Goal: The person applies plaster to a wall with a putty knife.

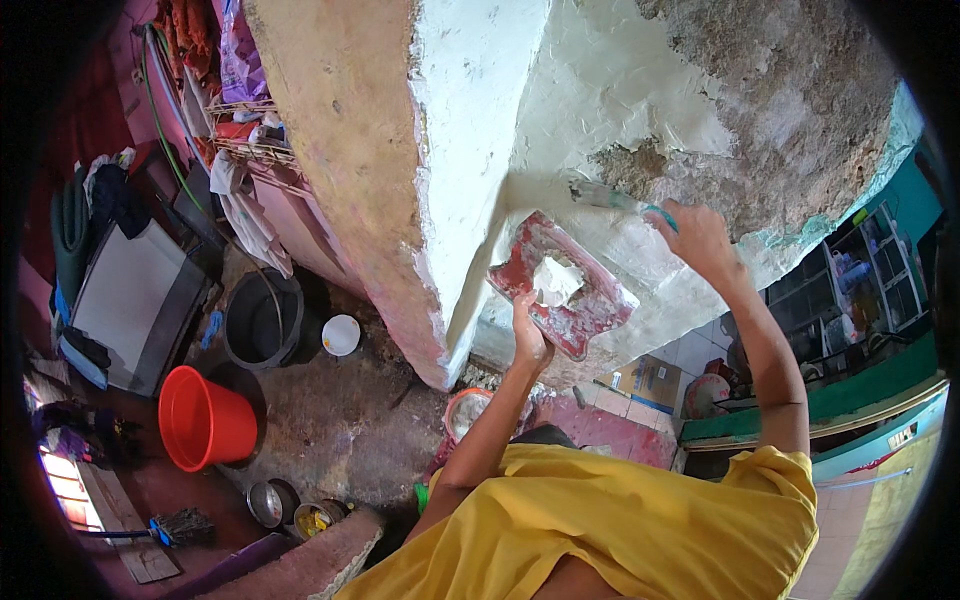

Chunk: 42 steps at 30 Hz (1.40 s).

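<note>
My left hand [532, 338] is closed on the near edge of a worn red board [598, 318], tilted in front of the wall corner. A lump of white plaster [558, 283] lies on the board, beside my fingers. Further right, my right hand [702, 240] grips the teal handle of a putty knife [606, 197]. Its smeared blade points left, at the wall [590, 100], just above the board; whether it touches cannot be made out. Pale wet-looking plaster covers much of this wall, while a rough grey-brown patch [800, 120] shows bare at the upper right.
On the floor to the left stand an orange-red bucket [205, 418], a black tub [262, 318] and a white round container [341, 335]. Metal pots [270, 503] sit lower down. A plaster-smeared bucket [466, 412] is below my left forearm. Shelves [868, 275] stand at the right.
</note>
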### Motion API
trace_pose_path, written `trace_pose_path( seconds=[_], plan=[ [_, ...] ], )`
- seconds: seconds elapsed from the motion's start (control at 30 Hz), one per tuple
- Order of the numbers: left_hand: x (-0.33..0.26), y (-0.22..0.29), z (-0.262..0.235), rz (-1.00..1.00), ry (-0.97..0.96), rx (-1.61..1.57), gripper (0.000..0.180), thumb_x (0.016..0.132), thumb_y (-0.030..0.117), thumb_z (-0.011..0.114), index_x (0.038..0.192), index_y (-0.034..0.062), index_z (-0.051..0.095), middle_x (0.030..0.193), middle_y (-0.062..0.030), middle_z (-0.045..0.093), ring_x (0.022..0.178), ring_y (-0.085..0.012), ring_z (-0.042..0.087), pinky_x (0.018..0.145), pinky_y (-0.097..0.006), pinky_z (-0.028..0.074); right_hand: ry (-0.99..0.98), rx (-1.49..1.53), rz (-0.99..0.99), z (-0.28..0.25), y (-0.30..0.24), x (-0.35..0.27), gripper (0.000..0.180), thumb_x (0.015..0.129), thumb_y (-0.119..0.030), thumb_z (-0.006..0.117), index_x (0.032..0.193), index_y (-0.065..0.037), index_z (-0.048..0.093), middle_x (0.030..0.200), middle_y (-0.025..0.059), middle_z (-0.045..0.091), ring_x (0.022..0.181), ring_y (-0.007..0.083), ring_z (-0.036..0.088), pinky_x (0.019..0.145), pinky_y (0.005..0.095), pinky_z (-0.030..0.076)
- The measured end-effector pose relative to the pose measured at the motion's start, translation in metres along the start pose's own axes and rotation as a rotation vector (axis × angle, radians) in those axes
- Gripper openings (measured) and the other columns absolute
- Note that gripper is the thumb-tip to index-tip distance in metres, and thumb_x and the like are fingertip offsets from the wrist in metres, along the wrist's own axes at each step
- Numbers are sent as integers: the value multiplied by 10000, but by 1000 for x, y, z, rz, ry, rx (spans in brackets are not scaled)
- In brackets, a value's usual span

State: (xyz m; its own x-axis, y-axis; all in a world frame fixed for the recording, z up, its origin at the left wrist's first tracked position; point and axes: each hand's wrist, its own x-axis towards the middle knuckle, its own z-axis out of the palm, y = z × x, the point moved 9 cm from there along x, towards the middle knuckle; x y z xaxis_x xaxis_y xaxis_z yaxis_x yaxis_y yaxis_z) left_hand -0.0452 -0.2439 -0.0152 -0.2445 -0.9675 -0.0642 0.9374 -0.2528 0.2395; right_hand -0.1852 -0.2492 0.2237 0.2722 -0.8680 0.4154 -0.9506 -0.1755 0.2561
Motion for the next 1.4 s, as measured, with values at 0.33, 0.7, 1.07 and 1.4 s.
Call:
trace_pose_path(
  seconds=[0.33,0.7,1.07,1.4],
  plan=[
    [-1,4,-4,29,48,31,427,787,329,412,1081,28,487,951,-84,567,827,-222,566,708,-362,470,-121,38,-64,-58,-5,-4,362,829,-364,506,732,-25,587,596,168,544,570,339,551,531,418,429],
    [-5,0,-1,-55,1,-30,286,793,273,453,961,54,527,881,-64,572,842,-206,563,781,-353,452,-154,-197,-243,-26,-32,72,373,770,-361,562,648,-11,601,621,179,555,646,355,560,600,432,438],
    [-9,8,9,-28,27,-44,294,773,293,502,968,73,494,897,-60,544,857,-208,548,777,-347,438,-50,-263,-242,-96,-27,82,333,723,-329,624,648,-5,605,646,177,559,661,343,553,609,423,416],
    [-11,3,1,-67,42,-53,318,765,304,514,980,71,502,911,-63,550,866,-204,546,788,-348,431,-191,-224,-427,-45,-70,74,353,719,-358,616,638,-17,577,637,150,547,692,306,561,651,398,417]
  ],
)
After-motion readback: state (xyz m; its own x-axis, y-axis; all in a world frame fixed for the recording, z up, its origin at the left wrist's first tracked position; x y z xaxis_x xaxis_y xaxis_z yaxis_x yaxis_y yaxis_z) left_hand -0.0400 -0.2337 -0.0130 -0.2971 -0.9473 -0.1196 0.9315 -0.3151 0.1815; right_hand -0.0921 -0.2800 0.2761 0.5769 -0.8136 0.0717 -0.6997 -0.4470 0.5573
